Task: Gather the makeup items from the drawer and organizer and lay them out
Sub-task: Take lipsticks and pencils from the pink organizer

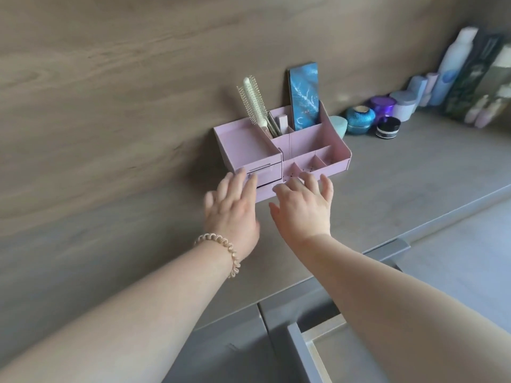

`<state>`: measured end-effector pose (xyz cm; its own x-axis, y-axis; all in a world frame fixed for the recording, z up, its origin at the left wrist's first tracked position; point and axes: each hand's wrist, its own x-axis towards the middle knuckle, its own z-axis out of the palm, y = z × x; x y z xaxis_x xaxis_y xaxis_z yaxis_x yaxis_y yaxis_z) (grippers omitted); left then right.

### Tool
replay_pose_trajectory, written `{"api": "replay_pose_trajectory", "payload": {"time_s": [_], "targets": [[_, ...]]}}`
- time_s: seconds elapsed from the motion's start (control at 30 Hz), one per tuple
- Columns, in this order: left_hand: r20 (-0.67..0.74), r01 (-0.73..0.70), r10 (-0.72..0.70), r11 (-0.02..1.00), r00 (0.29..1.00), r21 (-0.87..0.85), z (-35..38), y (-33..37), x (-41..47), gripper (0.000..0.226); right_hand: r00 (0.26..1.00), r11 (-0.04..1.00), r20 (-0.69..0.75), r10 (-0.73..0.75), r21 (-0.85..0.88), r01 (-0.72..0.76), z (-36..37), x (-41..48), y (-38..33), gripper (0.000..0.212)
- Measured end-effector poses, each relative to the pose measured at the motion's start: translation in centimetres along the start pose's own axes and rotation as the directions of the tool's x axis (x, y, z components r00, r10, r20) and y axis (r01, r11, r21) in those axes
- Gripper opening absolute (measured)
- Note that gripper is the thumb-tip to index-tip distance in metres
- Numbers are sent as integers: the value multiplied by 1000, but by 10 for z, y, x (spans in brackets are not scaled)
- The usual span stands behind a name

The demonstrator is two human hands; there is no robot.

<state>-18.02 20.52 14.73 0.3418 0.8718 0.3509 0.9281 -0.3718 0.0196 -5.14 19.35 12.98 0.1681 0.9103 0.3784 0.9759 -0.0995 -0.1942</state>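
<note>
A pink organizer [333,146] stands against the wooden wall on the grey counter. Its back compartments hold a white round hairbrush [254,102], a blue patterned box [304,96] and a few small sticks [278,124]. Its front compartments look bare. Two small drawers [266,172] sit in its left front. My left hand [232,208], fingers spread, touches the drawer fronts. My right hand [304,205], fingers apart and holding nothing, rests at the organizer's front edge.
Right of the organizer stand a teal sponge [338,124], a blue ribbed jar [359,120], a black jar [388,128], a purple jar [383,105], bottles [453,64] and dark boxes [475,76]. A grey counter drawer [307,352] is open below my right arm.
</note>
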Motion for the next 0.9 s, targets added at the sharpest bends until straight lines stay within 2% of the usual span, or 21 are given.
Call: {"api": "replay_pose_trajectory", "payload": {"time_s": [0.1,0.2,0.3,0.4,0.47,0.6,0.77,0.9], "targets": [[-110,-46,48,999,993,26,11,-6,12,75,996,995,5,91,26,-91,12,12,-4,23],[-159,-72,76,997,984,30,18,-12,22,69,945,932,75,319,153,-327,22,16,-15,27],[-167,-67,68,998,984,10,25,-18,26,60,809,732,268,523,344,-588,29,23,-30,27],[-195,-73,73,997,978,7,29,-19,27,55,647,490,467,603,424,-762,31,34,-37,29],[-213,-96,102,995,972,35,30,-21,27,54,578,401,528,622,419,-814,33,40,-37,31],[-219,-120,133,990,966,72,33,-24,28,52,597,510,468,652,312,-801,38,46,-40,35],[-237,-114,134,989,962,95,35,-24,28,50,550,460,512,660,303,-834,36,50,-43,37],[-217,-145,165,984,962,106,36,-29,29,57,571,477,468,674,313,-821,32,36,-40,34]]}}
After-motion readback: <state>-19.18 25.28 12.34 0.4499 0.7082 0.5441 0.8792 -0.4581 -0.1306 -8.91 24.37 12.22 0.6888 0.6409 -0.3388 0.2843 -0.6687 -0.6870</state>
